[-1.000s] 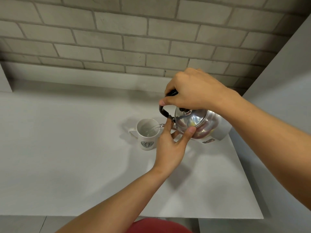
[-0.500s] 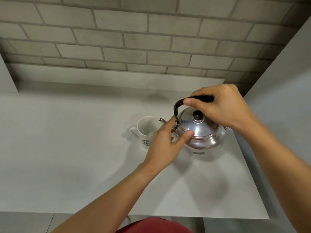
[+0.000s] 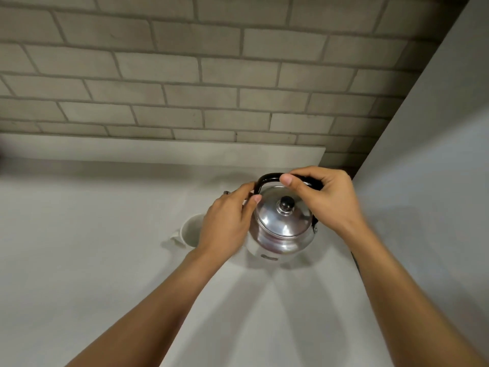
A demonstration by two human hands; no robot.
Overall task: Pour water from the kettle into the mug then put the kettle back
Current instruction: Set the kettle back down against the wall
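Steel kettle (image 3: 281, 229) one, mug (image 3: 191, 231) one, hands two.

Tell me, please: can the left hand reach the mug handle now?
Probably yes. The left hand rests against the kettle, directly beside the mug, and nothing lies between it and the mug's handle.

The kettle (image 3: 281, 229), tipped over the mug (image 3: 191, 231) 1 second ago, is now level and upright beside it. The right hand (image 3: 321, 197) has swung the black handle (image 3: 267, 178) up, and the left hand (image 3: 227, 223) now hides most of the mug.
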